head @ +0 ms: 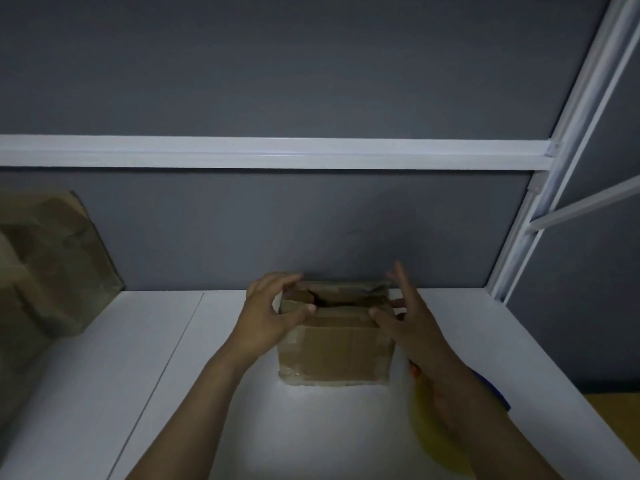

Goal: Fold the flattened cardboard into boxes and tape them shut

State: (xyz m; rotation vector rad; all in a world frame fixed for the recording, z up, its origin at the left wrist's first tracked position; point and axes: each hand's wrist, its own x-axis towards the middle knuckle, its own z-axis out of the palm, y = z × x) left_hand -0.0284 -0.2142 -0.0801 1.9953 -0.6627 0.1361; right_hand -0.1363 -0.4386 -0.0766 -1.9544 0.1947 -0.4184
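Note:
A small brown cardboard box (334,351) stands upright on the white table (194,375), close to the grey back wall. Its top flaps are partly folded in, with a dark gap between them. My left hand (273,308) curls over the box's top left corner, thumb on the near flap and fingers over the far edge. My right hand (403,313) is at the top right corner with fingers spread and straight, thumb touching the near flap. Old tape strips show on the box's front.
A stack of brown flattened cardboard (52,261) leans against the wall at the left. A yellow object (424,420) and a blue object (493,389) lie under my right forearm. White frame rails (540,216) rise at the right.

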